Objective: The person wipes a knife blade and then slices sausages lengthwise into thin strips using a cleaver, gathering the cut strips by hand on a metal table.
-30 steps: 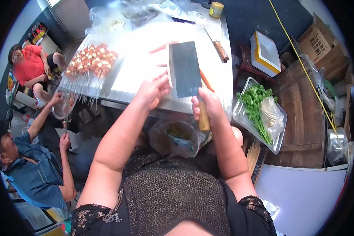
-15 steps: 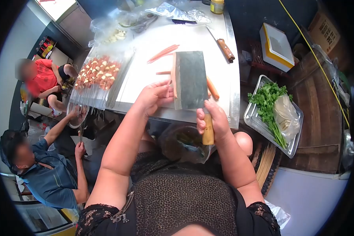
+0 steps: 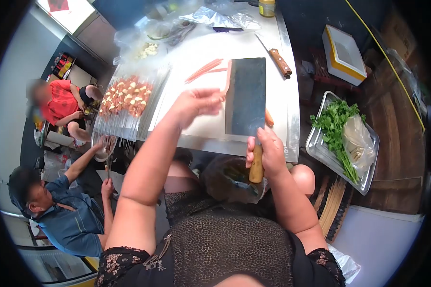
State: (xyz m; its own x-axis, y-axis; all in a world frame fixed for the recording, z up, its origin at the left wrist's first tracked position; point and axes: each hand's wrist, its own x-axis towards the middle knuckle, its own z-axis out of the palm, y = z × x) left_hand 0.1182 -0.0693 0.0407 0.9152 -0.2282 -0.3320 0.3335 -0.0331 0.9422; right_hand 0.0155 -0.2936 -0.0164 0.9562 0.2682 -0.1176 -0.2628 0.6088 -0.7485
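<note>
My right hand point(image 3: 268, 148) grips the wooden handle of a cleaver point(image 3: 246, 98), its broad dark blade over the white board point(image 3: 177, 103). A thin orange strip, apparently carrot point(image 3: 229, 76), runs along the blade's left edge. At its lower end are the fingertips of my left hand point(image 3: 198, 106), slightly blurred, closed on it as far as I can see. More carrot strips point(image 3: 203, 71) lie beyond, left of the blade. An orange carrot piece point(image 3: 269, 118) shows at the blade's right side, mostly hidden behind it.
Meat skewers point(image 3: 125, 95) are stacked left on the table. A wooden-handled knife point(image 3: 279, 62) lies at the right edge. A metal tray point(image 3: 316, 143) holds green herbs point(image 3: 333, 122) and a plastic bag point(image 3: 358, 138). Two people sit at left, one point(image 3: 69, 215) handling skewers.
The cleaver and my right hand have shifted a little to the right in view. My left hand has risen along the strip, whose lower end now bends away from the blade.
</note>
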